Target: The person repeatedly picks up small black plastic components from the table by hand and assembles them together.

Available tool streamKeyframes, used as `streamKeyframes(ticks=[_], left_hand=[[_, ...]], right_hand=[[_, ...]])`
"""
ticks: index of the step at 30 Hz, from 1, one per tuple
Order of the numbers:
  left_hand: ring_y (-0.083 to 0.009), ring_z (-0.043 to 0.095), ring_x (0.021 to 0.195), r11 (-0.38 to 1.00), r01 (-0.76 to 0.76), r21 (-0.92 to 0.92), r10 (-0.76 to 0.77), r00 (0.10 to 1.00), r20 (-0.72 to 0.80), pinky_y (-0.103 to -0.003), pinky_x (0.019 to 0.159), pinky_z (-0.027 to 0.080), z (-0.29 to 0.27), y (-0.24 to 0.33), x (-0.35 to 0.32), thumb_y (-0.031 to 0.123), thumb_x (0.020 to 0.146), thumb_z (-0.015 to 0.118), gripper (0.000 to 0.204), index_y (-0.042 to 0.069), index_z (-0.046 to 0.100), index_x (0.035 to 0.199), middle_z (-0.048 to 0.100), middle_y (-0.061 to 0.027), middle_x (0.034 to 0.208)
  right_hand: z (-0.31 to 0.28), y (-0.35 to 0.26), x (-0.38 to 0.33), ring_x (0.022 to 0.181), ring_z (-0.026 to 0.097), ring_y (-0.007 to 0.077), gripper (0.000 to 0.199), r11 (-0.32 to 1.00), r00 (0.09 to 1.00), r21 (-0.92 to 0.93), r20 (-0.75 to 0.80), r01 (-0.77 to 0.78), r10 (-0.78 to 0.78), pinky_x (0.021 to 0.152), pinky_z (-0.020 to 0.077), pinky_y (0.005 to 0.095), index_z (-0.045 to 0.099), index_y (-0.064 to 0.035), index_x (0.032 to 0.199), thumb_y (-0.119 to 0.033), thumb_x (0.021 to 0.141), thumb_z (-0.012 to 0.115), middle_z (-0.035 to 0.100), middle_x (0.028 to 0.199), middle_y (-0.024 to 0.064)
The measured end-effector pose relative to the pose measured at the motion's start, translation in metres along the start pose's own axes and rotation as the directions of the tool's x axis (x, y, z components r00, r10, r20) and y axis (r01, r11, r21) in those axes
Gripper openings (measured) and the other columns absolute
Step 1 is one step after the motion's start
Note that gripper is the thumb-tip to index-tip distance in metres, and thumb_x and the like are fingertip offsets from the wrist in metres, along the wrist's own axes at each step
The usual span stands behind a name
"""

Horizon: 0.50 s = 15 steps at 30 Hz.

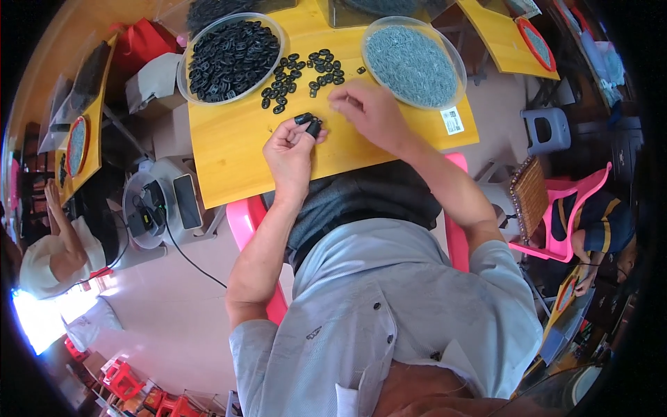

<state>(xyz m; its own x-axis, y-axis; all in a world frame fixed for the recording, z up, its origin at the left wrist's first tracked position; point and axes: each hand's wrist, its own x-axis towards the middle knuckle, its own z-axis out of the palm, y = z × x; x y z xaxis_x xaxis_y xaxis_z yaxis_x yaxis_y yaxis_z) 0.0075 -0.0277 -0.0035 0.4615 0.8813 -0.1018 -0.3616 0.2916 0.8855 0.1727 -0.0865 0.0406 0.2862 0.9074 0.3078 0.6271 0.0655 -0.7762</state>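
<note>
Left hand pinching a small black plastic piece, right and bodyward of the round clear plastic tub | right hand farther right, half-curled, contents unclear | both forearms angled forward

Your left hand hid part of the black parts it held, so their full shape could not be told. You had your right hand back-side up, which left unclear whether it pinched anything. Toward the tabletop's far left corner, a bowl's top layer of black pieces hid those beneath. Toward the far right corner, thin grey pins were too small to tell apart. At the far edge, your view's top cut off a dark heap and a clear box. Your body covered most of the pink chair.
</note>
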Motion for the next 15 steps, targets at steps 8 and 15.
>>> streamKeyframes(ticks=[8,15], left_hand=[[-0.0208,0.069,0.083,0.999,-0.01,-0.034,0.007,0.994,-0.105,-0.03,0.079,0.057,-0.014,0.009,0.005,-0.012,0.088,0.052,0.019,-0.007,0.06,0.104,0.068,-0.0142,0.097],[-0.0188,0.068,0.08,1.0,-0.008,0.009,0.008,0.998,-0.06,-0.028,0.077,0.055,-0.013,0.01,0.005,-0.011,0.088,0.052,0.018,-0.006,0.061,0.104,0.069,-0.0142,0.095]], right_hand=[[0.011,0.024,0.048,0.087,0.061,0.0329,0.023,0.907,0.995,-0.409,0.062,0.098,-0.08,0.077,0.0482,0.0417,0.065,-0.0048,0.105,-0.014,0.084,0.064,0.061,0.093,0.0124],[0.01,0.024,0.035,0.088,0.062,0.0335,0.02,0.862,0.979,-0.494,0.203,0.115,-0.014,0.078,0.0489,0.0424,0.065,-0.0029,0.096,-0.018,0.082,0.065,0.062,0.095,0.0134]])
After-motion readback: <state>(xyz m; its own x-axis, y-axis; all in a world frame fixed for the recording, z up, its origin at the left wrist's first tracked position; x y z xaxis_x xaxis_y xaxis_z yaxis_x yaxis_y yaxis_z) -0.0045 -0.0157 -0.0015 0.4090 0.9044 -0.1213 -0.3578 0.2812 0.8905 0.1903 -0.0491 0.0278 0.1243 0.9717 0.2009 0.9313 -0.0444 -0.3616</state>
